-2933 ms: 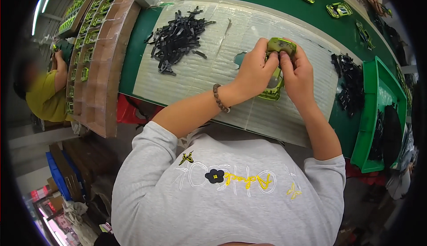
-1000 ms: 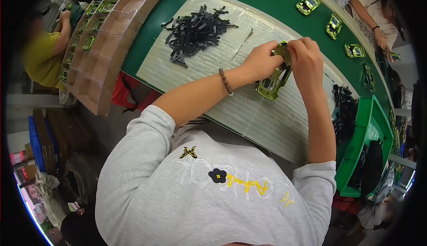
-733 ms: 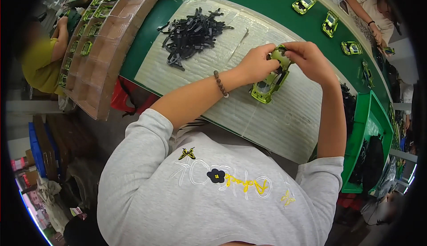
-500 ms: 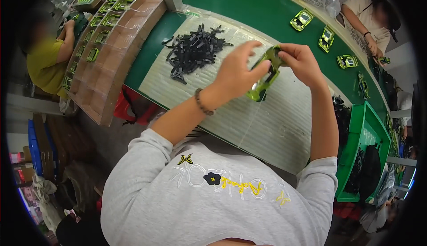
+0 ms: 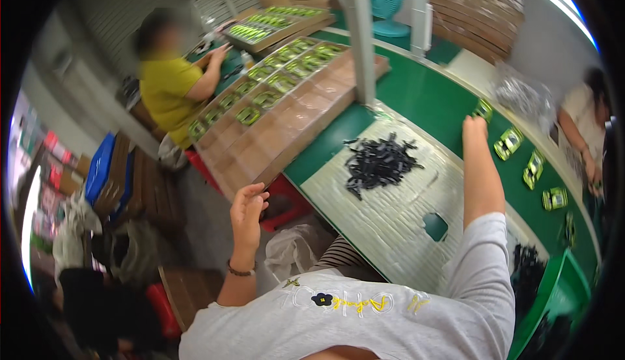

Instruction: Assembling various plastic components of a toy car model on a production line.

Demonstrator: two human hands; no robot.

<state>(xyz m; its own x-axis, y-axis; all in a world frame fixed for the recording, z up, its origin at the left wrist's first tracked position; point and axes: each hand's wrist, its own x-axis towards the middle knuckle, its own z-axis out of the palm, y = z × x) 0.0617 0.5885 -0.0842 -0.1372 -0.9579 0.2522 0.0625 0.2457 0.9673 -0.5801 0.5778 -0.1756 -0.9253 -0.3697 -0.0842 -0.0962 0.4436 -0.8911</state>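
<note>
My right hand (image 5: pixel 475 129) is stretched far out over the green work surface, fingers closed on a lime-green toy car (image 5: pixel 482 109) at the head of a row of similar cars (image 5: pixel 508 143). Near the front edge of the partitioned cardboard tray (image 5: pixel 286 132), my left hand (image 5: pixel 247 215) is raised with loosely bent fingers. Nothing shows clearly in it. A heap of thin black plastic parts (image 5: pixel 381 163) lies on the pale foam mat (image 5: pixel 332 181) between my hands.
Lime-green cars fill some of the tray's compartments. A metal post (image 5: pixel 359 41) rises at its far end. At right stands a green bin (image 5: pixel 553 295) beside more black parts (image 5: pixel 528 265). One person in yellow (image 5: pixel 166 90) works at left, another (image 5: pixel 579 122) at far right.
My hands have separated. The right carried the toy car away to the row's far end; the left withdrew toward the tray. My view has swung left.
</note>
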